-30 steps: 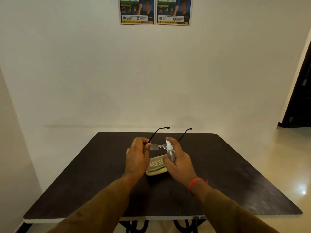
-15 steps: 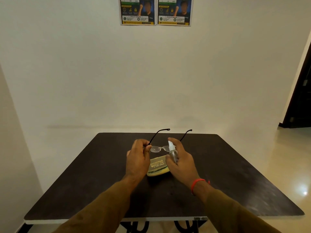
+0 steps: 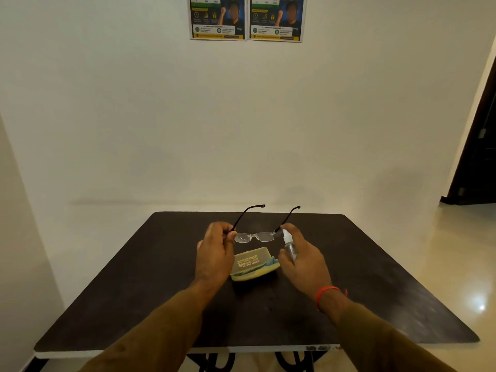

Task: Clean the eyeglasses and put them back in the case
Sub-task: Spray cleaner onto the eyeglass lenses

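Rimless eyeglasses (image 3: 255,235) with thin dark arms are held in the air above the table, arms unfolded and pointing away from me. My left hand (image 3: 214,253) pinches them at the left hinge. My right hand (image 3: 304,260) grips a small clear spray bottle (image 3: 289,244) with a white nozzle, just right of the right lens. Below the glasses a yellow-green case (image 3: 253,264) lies on the table with its lid nearly shut, and a bit of blue-green cloth (image 3: 274,261) sticks out at its right end.
The dark square table (image 3: 375,277) stands against a white wall, its white front edge near me. Two posters (image 3: 247,18) hang high on the wall. A dark doorway (image 3: 480,157) opens at the right over a glossy floor.
My right hand with the spray bottle has shifted right, from in front of the lenses to beside the right lens. The glasses stay held in my left hand.
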